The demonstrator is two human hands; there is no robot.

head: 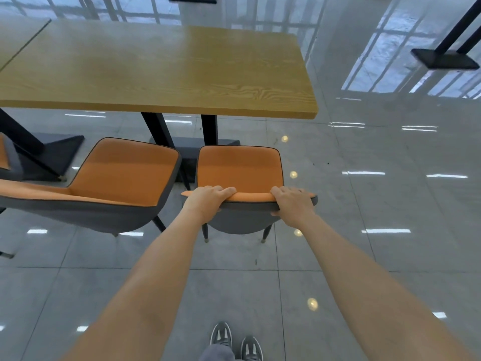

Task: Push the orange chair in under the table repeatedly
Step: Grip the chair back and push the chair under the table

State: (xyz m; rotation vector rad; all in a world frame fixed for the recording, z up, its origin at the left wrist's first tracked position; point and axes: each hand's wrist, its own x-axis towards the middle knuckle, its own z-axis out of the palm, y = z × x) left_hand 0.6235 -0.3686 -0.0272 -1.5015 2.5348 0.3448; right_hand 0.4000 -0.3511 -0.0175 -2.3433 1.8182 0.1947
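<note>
An orange chair [239,168] with a grey shell and dark legs stands on the floor in front of a long wooden table [161,71]. Its seat lies wholly on my side of the table's near edge, with a gap of floor between them. My left hand [208,201] grips the left part of the backrest top, fingers curled over the orange rim. My right hand [292,203] grips the right part the same way, thumb against the grey back.
A second orange chair [117,178] stands turned at an angle just to the left, close to the first. Black table legs and a base plate [192,147] sit under the table. Another table's black base [445,58] is far right. My shoes [234,342] are on glossy grey tiles.
</note>
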